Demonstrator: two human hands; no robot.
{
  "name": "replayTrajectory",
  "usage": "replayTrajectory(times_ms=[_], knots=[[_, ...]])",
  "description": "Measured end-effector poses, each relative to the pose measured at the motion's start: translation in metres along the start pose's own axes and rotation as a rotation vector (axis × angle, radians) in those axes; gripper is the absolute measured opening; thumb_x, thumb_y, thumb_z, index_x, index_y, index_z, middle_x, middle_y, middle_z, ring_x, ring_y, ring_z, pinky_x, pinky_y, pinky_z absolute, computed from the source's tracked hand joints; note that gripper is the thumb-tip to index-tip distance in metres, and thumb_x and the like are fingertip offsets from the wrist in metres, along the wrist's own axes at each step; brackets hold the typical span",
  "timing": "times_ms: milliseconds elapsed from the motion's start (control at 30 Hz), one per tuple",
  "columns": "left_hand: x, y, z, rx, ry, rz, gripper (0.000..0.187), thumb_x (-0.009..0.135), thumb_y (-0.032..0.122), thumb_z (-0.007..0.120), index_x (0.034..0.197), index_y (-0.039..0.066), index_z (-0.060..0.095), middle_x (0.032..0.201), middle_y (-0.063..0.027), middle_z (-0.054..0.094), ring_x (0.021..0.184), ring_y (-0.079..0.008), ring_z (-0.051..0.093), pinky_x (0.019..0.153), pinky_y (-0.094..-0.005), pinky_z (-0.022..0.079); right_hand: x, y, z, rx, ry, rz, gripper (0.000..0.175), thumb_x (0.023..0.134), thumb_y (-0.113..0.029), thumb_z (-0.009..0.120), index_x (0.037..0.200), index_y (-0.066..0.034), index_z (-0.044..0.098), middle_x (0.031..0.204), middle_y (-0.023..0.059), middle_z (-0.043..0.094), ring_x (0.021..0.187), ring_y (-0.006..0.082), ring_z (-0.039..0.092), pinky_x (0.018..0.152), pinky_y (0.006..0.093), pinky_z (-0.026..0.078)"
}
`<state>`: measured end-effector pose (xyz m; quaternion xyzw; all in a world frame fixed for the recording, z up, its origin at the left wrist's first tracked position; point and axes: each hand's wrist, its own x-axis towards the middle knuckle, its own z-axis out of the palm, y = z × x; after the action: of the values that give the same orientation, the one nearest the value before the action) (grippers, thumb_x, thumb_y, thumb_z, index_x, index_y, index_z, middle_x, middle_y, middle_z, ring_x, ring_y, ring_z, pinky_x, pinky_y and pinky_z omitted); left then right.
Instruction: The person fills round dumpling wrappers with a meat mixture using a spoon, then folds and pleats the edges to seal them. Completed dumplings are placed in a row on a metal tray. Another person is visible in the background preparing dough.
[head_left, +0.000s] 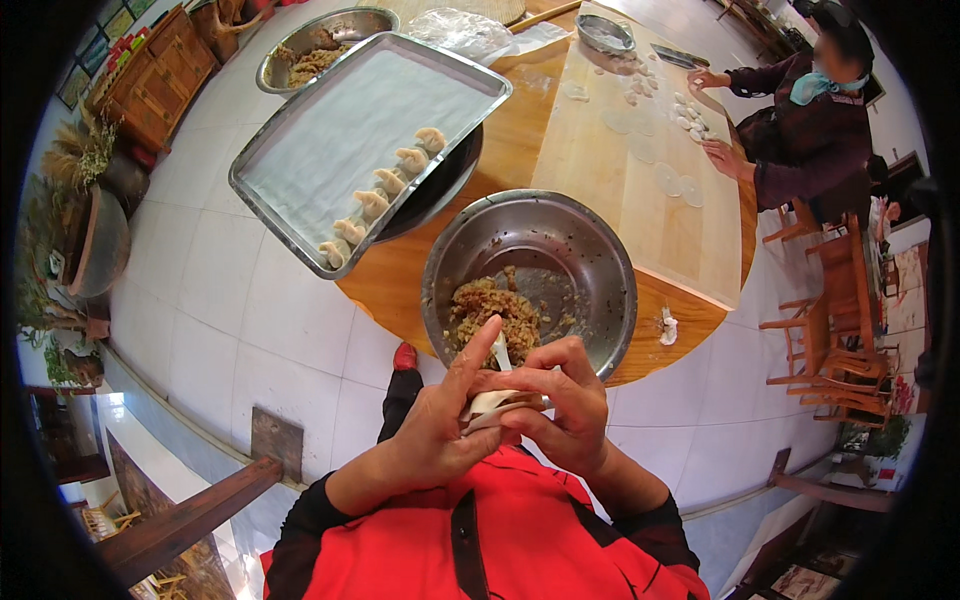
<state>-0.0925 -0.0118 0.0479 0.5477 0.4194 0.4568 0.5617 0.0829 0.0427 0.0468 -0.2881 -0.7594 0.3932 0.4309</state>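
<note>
My left hand (442, 420) and my right hand (562, 405) meet in front of my chest, at the near rim of a steel bowl (611, 247). Between them they hold a folded dough wrapper (495, 409), its pale edge showing. The handle of a white spoon (500, 351) sticks up beside my fingers; how it is held is partly hidden. Brown minced filling (499, 311) lies in the bowl's near left part. Up and to the left, a metal tray (337, 150) lined with pale paper or cloth bears a row of several pleated dumplings (371, 202) along its right side.
A floured wooden board (667, 240) carries flat wrappers (667, 180), dough pieces (686, 116), a small steel bowl (605, 35) and a cleaver (679, 56). Across it, a co-worker (806, 127) handles dough. Another filling bowl (330, 30) stands behind the tray. A dough scrap (668, 327) lies near the table's edge.
</note>
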Motion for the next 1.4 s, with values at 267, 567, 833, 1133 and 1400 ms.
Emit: replayTrajectory(times_ms=[267, 567, 833, 1133, 1400], knots=[[0.008, 0.0, 0.001, -0.028, 0.029, 0.192, 0.098, 0.081, 0.009, 0.073, 0.153, 0.005, 0.007, 0.129, -0.0201, 0.054, 0.098, -0.0205, 0.064, 0.085, -0.0291, 0.05, 0.009, -0.002, 0.001, -0.022, 0.06, -0.201, 0.022, 0.074, -0.013, 0.077, 0.095, -0.0056, 0.073, 0.082, 0.0044, 0.056, 0.075, 0.0195, 0.052, 0.066, 0.0297, 0.041], [0.017, 0.006, 0.016, -0.063, 0.114, 0.339, 0.103, 0.082, 0.075, 0.04, 0.145, -0.006, 0.029, 0.133, -0.0261, 0.05, 0.116, -0.0264, 0.057, 0.09, -0.0335, 0.05, 0.008, -0.016, 0.006, 0.109, 0.17, -0.187, 0.021, 0.077, -0.01, 0.076, 0.097, -0.0025, 0.071, 0.084, 0.0056, 0.056, 0.073, 0.0167, 0.053, 0.061, 0.0269, 0.042], [0.021, 0.001, 0.018, 0.253, 0.228, 0.537, 0.075, 0.088, 0.058, 0.053, 0.122, -0.01, 0.055, 0.11, -0.0237, 0.063, 0.097, -0.0295, 0.064, 0.075, -0.0319, 0.053, 0.005, -0.023, 0.003, -0.054, 0.211, -0.266, 0.026, 0.072, -0.006, 0.079, 0.097, -0.0026, 0.071, 0.085, 0.0054, 0.057, 0.072, 0.0179, 0.054, 0.06, 0.028, 0.044], [0.023, -0.006, 0.018, 0.158, 0.223, 0.525, 0.073, 0.088, 0.056, 0.057, 0.125, -0.008, 0.053, 0.078, -0.0137, 0.065, 0.057, -0.0165, 0.06, 0.052, -0.0269, 0.047, 0.0, -0.023, -0.006, 0.002, 0.079, -0.151, 0.041, 0.082, -0.031, 0.073, 0.11, -0.0011, 0.068, 0.099, 0.0103, 0.058, 0.083, 0.023, 0.057, 0.069, 0.0325, 0.047], [0.016, 0.009, 0.042, -0.456, 0.496, 0.255, 0.107, 0.08, 0.073, 0.048, 0.148, -0.003, 0.015, 0.089, -0.0141, 0.065, 0.072, -0.0168, 0.063, 0.065, -0.0301, 0.052, 0.026, -0.016, 0.011, 0.191, -0.07, -0.189, 0.113, 0.074, -0.083, 0.04, 0.144, 0.0052, 0.034, 0.145, 0.024, 0.028, 0.134, 0.0322, 0.031, 0.104, 0.0416, 0.031]])
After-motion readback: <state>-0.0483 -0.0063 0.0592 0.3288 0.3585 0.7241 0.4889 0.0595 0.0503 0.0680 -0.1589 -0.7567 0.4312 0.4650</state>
